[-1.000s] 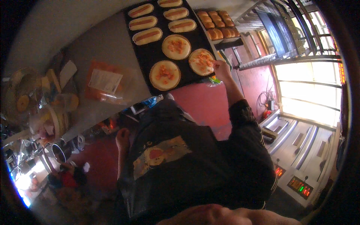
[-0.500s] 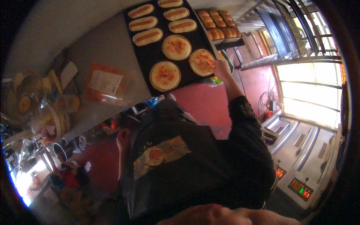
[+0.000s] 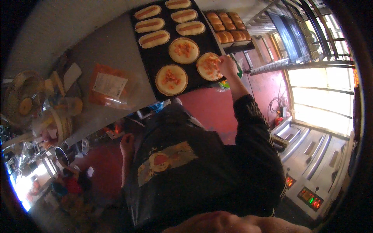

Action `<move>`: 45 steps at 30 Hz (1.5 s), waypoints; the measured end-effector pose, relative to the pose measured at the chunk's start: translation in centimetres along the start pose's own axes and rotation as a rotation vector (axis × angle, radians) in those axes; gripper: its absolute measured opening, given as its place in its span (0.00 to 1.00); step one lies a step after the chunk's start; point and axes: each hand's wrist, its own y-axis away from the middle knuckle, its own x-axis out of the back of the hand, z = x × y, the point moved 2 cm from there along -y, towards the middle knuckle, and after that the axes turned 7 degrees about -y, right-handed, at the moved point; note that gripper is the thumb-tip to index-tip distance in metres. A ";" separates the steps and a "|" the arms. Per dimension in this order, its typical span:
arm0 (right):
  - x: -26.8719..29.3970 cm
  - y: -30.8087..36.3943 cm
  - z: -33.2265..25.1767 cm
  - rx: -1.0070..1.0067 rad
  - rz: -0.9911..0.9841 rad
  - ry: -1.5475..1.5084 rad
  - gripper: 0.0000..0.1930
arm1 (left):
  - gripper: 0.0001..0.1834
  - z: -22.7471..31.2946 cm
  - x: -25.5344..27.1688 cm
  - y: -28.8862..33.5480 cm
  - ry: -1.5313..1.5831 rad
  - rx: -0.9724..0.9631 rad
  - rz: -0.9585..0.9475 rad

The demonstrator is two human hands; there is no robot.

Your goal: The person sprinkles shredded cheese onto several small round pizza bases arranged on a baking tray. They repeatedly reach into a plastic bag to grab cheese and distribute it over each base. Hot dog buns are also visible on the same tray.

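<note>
My right hand reaches over the right edge of a black baking tray. Its fingers are pinched together at the rim of a round dough disc in a pleated paper case, topped with orange shreds. What the fingertips hold, if anything, is hidden. Two more round dough discs, one above and one at the lower left, carry similar orange shreds in their middles. Several oval buns with a sausage strip fill the tray's far part. My left hand hangs low beside my dark apron, its fingers loosely curled, with nothing visible in them.
On the grey worktop lies an orange packet with a white label. Plastic tubs crowd the left. Browned bread rolls stand behind the tray. A metal rack and an oven front are at the right.
My right hand has shifted slightly up and left, its fingers now drawn closer together at the disc's edge. My left hand stays low at my side. The view has moved a little.
</note>
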 end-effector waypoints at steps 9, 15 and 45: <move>-0.8 -3.0 0.3 -0.094 -0.068 0.050 0.15 | 0.12 0.0 -0.1 0.3 0.026 0.029 0.010; -2.0 -3.4 2.2 -0.048 0.024 -0.051 0.14 | 0.12 0.2 -0.2 0.6 0.040 0.070 0.017; -0.6 0.0 0.3 0.088 0.005 -0.007 0.12 | 0.11 -1.0 -0.7 -0.1 -0.014 -0.001 -0.009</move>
